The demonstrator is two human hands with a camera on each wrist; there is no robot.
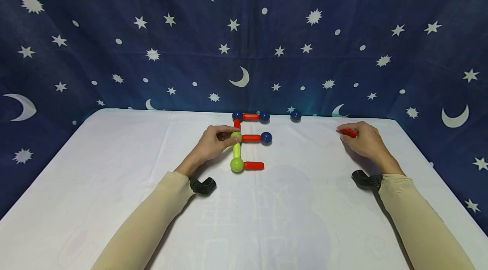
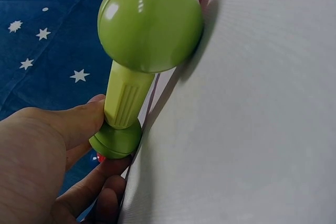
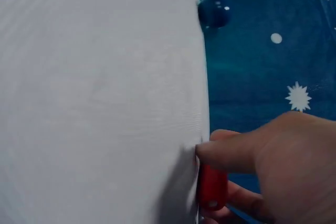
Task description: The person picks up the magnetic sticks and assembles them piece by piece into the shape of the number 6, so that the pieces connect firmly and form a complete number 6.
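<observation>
An E-shaped figure of toy balls and rods lies on the white table. My left hand (image 1: 215,143) pinches its middle green ball (image 2: 116,141) between thumb and fingers. A yellow-green rod (image 2: 127,95) joins that ball to the lower green ball (image 2: 152,22), which has a red rod (image 1: 253,165) sticking out to the right. Another red rod (image 1: 251,138) ends in a blue ball (image 1: 266,137). Along the top, a red rod (image 1: 250,117) links two blue balls. At the right, my right hand (image 1: 364,141) grips a loose red rod (image 3: 213,186), partly covered by the fingers.
A single blue ball (image 1: 295,116) sits at the table's back edge, between the figure and my right hand. The white cloth table (image 1: 282,219) ends at a dark blue curtain (image 1: 267,71) with moons and stars. Black wrist straps (image 1: 203,185) show on both arms.
</observation>
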